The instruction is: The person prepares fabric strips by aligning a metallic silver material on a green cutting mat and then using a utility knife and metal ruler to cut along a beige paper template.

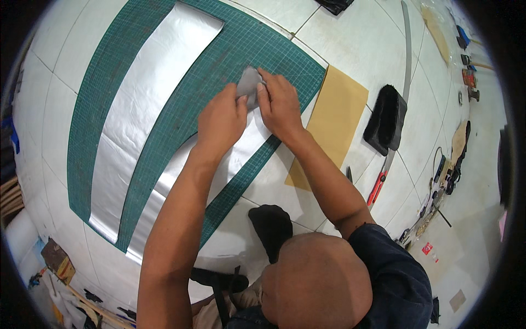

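Observation:
A silver foil-like strip [233, 162] lies slantwise on the green cutting mat [211, 82], partly under my forearms. Its far end is lifted and curled, showing a dull grey face [249, 82]. My left hand [221, 119] pinches that end from the left, thumb pressed on the grey side. From the right, my right hand [280, 105] grips the same end, thumb beside the other. What lies beneath my fingers is hidden. A second, wider silver strip [145, 98] rests flat along the left part of the mat.
Right of the mat lies a tan sheet [337, 120] on the white tiles. Beyond it are a black fuzzy pad [387, 120], a red cutter knife [377, 189] and a long metal ruler [407, 55]. Assorted tools [433, 203] line the right side.

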Motion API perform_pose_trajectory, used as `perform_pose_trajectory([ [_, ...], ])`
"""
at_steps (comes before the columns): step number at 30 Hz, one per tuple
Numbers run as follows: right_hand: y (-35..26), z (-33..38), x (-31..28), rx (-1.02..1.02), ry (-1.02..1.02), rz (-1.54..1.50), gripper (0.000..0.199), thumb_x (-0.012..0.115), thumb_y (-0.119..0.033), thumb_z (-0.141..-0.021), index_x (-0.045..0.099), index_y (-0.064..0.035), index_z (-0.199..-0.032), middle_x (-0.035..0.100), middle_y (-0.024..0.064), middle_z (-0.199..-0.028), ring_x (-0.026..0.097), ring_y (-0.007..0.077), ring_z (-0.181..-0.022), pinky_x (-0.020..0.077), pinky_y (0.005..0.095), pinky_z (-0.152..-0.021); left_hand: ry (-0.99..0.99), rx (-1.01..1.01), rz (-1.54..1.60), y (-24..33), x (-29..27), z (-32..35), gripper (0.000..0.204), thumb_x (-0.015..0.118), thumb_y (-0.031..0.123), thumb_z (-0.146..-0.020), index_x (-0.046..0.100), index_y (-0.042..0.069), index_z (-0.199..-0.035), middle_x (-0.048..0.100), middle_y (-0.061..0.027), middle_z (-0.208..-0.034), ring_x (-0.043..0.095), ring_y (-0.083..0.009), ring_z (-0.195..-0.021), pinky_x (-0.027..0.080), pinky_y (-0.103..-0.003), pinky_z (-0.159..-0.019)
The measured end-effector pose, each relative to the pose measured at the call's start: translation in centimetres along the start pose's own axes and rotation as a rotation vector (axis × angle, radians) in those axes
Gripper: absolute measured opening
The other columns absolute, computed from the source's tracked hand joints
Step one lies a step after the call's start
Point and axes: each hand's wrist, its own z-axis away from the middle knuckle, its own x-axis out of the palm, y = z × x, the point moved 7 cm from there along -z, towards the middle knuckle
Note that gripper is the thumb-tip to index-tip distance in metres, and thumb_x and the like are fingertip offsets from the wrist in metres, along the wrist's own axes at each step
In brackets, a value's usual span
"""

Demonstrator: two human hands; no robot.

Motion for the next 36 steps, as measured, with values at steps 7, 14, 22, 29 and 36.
perform_pose_trajectory([
  [7,-0.4,0.1,0.0,-0.044,-0.027,-0.006,0.033,0.056,-0.017,-0.093,0.061,-0.0052,-0.123,0.059,0.0128,-0.096,0.057,0.0312,-0.090,0.0408,0.0439,-0.081,0.019,0.018,-0.012,-0.2,-0.1,-0.1,0.025,0.058,0.025,-0.095,0.054,0.000,-0.095,0.063,-0.0257,-0.084,0.061,-0.0470,-0.079,0.047,-0.051,-0.069],
  [14,-0.9,0.2,-0.2,-0.068,0.069,0.062,0.031,0.056,-0.016,-0.093,0.061,-0.0049,-0.122,0.060,0.0111,-0.099,0.057,0.0289,-0.093,0.0403,0.0429,-0.082,-0.010,0.013,0.037,0.0,-0.1,-0.2,0.027,0.057,0.023,-0.095,0.055,-0.002,-0.105,0.064,-0.0273,-0.089,0.063,-0.0475,-0.084,0.048,-0.051,-0.073],
  [22,-1.1,0.0,0.0,-0.063,0.024,-0.002,0.030,0.056,-0.016,-0.093,0.061,-0.0040,-0.120,0.059,0.0113,-0.099,0.057,0.0285,-0.092,0.0408,0.0418,-0.081,-0.079,-0.070,0.071,-0.7,0.0,-0.4,0.033,0.056,0.022,-0.096,0.055,-0.003,-0.118,0.066,-0.0288,-0.098,0.065,-0.0460,-0.089,0.049,-0.051,-0.076],
  [29,-1.6,0.1,0.2,-0.092,0.037,0.048,0.034,0.057,-0.015,-0.092,0.059,-0.0019,-0.123,0.058,0.0111,-0.097,0.056,0.0279,-0.089,0.0405,0.0422,-0.080,-0.061,-0.043,0.040,-0.7,0.0,-0.2,0.031,0.051,0.023,-0.097,0.053,-0.004,-0.114,0.066,-0.0281,-0.099,0.063,-0.0455,-0.092,0.048,-0.052,-0.078],
  [36,-1.7,0.3,0.3,-0.093,0.016,0.004,0.037,0.055,-0.013,-0.093,0.056,0.0008,-0.127,0.058,0.0124,-0.097,0.056,0.0284,-0.089,0.0405,0.0419,-0.080,-0.069,-0.064,0.072,-0.9,0.1,-0.2,0.030,0.049,0.023,-0.099,0.052,-0.003,-0.114,0.066,-0.0275,-0.100,0.063,-0.0457,-0.093,0.048,-0.052,-0.079],
])
